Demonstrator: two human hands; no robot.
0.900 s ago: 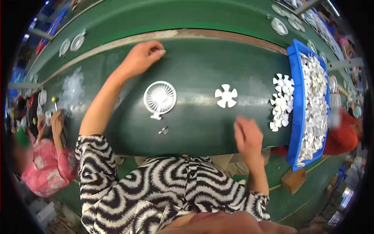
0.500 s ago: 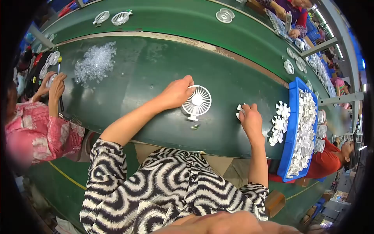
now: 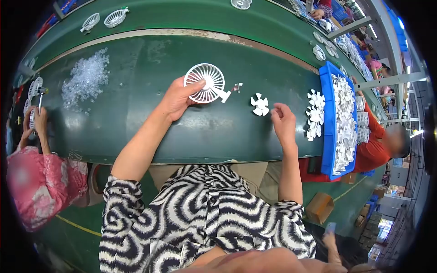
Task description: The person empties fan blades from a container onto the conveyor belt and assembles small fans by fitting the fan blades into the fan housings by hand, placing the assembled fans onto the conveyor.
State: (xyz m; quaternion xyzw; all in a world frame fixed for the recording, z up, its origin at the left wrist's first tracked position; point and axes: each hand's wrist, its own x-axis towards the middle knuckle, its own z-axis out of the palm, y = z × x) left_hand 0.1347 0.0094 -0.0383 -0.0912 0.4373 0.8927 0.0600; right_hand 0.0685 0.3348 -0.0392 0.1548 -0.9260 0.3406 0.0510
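Grasps in the left hand (image 3: 178,98), over the green table (image 3: 218,136), a round white fan grille (image 3: 210,83) with thin ribs radiating from a solid hub and a stubby neck (image 3: 225,96) angled lower right, and holds the right hand (image 3: 284,122) loosely curled and unladen just beside a five-bladed white impeller (image 3: 260,105).

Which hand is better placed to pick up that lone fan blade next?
Probably the right hand: it looks empty and sits beside the fan blade, while the left hand is farther away, holding the white grille.
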